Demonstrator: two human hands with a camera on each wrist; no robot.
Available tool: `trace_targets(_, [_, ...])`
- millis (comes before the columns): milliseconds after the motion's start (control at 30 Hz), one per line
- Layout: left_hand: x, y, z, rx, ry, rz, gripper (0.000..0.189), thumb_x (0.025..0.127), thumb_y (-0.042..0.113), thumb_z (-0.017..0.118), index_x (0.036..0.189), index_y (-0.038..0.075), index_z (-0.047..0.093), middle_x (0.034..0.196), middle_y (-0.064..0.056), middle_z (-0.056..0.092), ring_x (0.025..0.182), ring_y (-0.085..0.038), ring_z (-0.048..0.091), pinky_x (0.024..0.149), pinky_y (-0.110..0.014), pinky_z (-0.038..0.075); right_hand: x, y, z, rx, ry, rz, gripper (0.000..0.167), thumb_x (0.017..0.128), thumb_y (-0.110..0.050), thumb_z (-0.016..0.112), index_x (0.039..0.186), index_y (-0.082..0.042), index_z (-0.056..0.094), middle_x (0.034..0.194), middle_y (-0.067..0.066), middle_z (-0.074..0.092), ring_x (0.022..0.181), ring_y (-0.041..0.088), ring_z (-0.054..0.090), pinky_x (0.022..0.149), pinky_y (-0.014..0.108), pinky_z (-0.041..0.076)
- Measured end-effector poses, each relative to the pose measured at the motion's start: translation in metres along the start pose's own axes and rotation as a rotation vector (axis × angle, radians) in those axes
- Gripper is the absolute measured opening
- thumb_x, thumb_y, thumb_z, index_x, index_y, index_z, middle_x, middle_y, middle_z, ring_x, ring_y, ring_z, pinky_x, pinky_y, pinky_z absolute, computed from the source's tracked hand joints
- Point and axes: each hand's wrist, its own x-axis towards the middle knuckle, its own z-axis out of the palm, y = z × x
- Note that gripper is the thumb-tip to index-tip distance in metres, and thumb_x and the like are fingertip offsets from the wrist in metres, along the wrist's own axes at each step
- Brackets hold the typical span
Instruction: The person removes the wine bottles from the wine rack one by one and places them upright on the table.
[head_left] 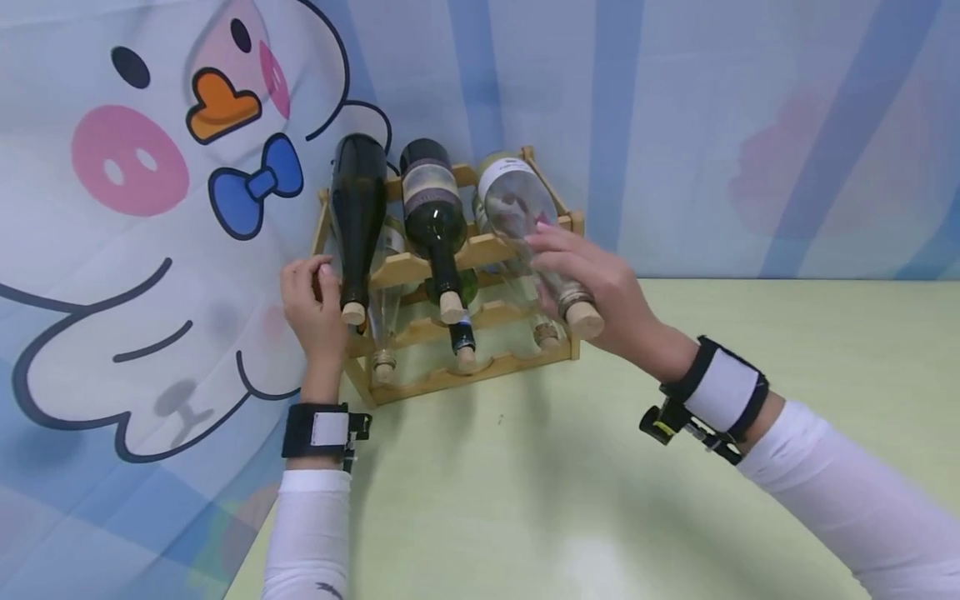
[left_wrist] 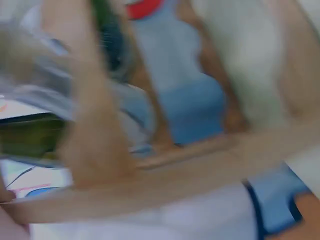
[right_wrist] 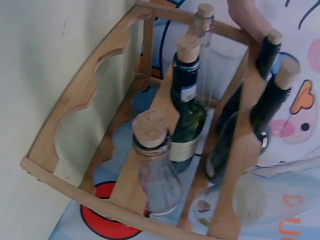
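Bottle (head_left: 517, 198): clear glass, pale-labelled, corked | right hand (head_left: 603, 292): gripping it | left hand (head_left: 309, 304): gripping rack (head_left: 486, 250)

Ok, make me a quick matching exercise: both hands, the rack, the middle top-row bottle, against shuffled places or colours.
1. Left hand | A. Dark, with a label
2. Right hand | B. At the left side of the rack
3. Wooden rack | C. At the clear top-row bottle
4. Middle top-row bottle | D. On the pale green table

Pairs: 1-B, 2-C, 3-D, 4-A
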Motion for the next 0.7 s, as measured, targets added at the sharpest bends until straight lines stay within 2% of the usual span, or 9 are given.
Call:
trace_targets(67, [-0.003, 0.015, -0.003, -0.062, 0.055, -0.053, 0.027, 0.089, 0.017, 0.042, 0.101, -0.002, 0.057, 0.098, -0.010, 0.051, 0.089, -0.010, 0.042, 0.079, -0.022, 0.034, 0.002, -0.010, -0.009, 0.049, 0.015, 0.008, 0.020, 0.071, 0.001, 0.057, 0.090, 0.003, 0.061, 0.103, 0.020, 0.062, 0.113, 0.022, 0.053, 0.095, 0.026, 0.040])
trace_targets(133, [-0.009, 0.037, -0.003, -0.136, 0.172, -0.001, 0.027, 0.086, 0.016, 0.042, 0.102, -0.003, 0.054, 0.102, -0.009, 0.052, 0.098, -0.010, 0.042, 0.090, -0.024, 0.032, 0.005, -0.020, -0.017, 0.124, 0.039, 0.021, 0.017, 0.074, -0.002, 0.055, 0.089, 0.003, 0.061, 0.101, 0.019, 0.062, 0.112, 0.020, 0.053, 0.095, 0.028, 0.040])
trace_targets(200, [-0.019, 0.064, 0.002, -0.196, 0.297, 0.169, 0.028, 0.082, 0.018, 0.045, 0.102, -0.001, 0.052, 0.105, -0.011, 0.052, 0.108, -0.016, 0.041, 0.099, -0.033, 0.027, 0.008, -0.030, -0.024, 0.188, 0.060, 0.033, 0.015, 0.076, -0.005, 0.054, 0.086, 0.004, 0.061, 0.099, 0.018, 0.063, 0.111, 0.019, 0.054, 0.094, 0.032, 0.041])
trace_targets(267, [-0.033, 0.091, 0.013, -0.233, 0.353, 0.426, 0.033, 0.081, 0.024, 0.048, 0.105, 0.001, 0.049, 0.111, -0.012, 0.051, 0.115, -0.023, 0.039, 0.102, -0.043, 0.023, 0.012, -0.039, -0.029, 0.256, 0.076, 0.039, 0.012, 0.078, -0.007, 0.054, 0.083, 0.004, 0.059, 0.097, 0.017, 0.064, 0.109, 0.021, 0.055, 0.094, 0.037, 0.040])
trace_targets(367, [-0.054, 0.123, 0.039, -0.263, 0.225, 0.721, 0.050, 0.080, 0.034, 0.053, 0.123, 0.013, 0.039, 0.131, -0.006, 0.041, 0.122, -0.027, 0.034, 0.099, -0.051, 0.023, 0.018, -0.050, -0.034, 0.300, 0.095, 0.022, 0.013, 0.079, -0.009, 0.054, 0.077, 0.003, 0.058, 0.091, 0.017, 0.064, 0.104, 0.023, 0.058, 0.094, 0.044, 0.039])
trace_targets(433, [-0.066, 0.138, 0.058, -0.235, 0.094, 0.813, 0.069, 0.080, 0.039, 0.057, 0.136, 0.019, 0.023, 0.143, -0.004, 0.026, 0.127, -0.028, 0.029, 0.098, -0.052, 0.023, 0.020, -0.058, -0.037, 0.311, 0.102, 0.001, 0.014, 0.080, -0.010, 0.054, 0.075, 0.002, 0.057, 0.087, 0.015, 0.065, 0.102, 0.022, 0.059, 0.094, 0.046, 0.038])
trace_targets(533, [-0.078, 0.151, 0.085, -0.166, -0.008, 0.827, 0.092, 0.076, 0.036, 0.063, 0.142, 0.022, 0.001, 0.146, -0.010, 0.015, 0.129, -0.031, 0.026, 0.098, -0.050, 0.025, 0.022, -0.071, -0.043, 0.336, 0.110, -0.032, 0.015, 0.080, -0.010, 0.055, 0.073, 0.002, 0.058, 0.083, 0.013, 0.065, 0.098, 0.020, 0.061, 0.095, 0.049, 0.036])
trace_targets(600, [-0.080, 0.159, 0.097, -0.168, 0.004, 0.808, 0.099, 0.073, 0.031, 0.068, 0.141, 0.022, -0.003, 0.140, -0.017, 0.022, 0.126, -0.034, 0.028, 0.098, -0.049, 0.028, 0.021, -0.079, -0.047, 0.394, 0.119, -0.044, 0.011, 0.078, -0.006, 0.056, 0.072, 0.003, 0.058, 0.083, 0.013, 0.066, 0.095, 0.023, 0.061, 0.095, 0.051, 0.034])
trace_targets(700, [-0.080, 0.173, 0.107, -0.241, 0.073, 0.806, 0.098, 0.066, 0.022, 0.073, 0.138, 0.019, 0.006, 0.122, -0.024, 0.034, 0.117, -0.037, 0.036, 0.097, -0.046, 0.034, 0.017, -0.089, -0.056, 0.503, 0.150, -0.024, 0.002, 0.072, 0.004, 0.058, 0.071, 0.005, 0.057, 0.082, 0.016, 0.065, 0.091, 0.031, 0.061, 0.095, 0.055, 0.031])
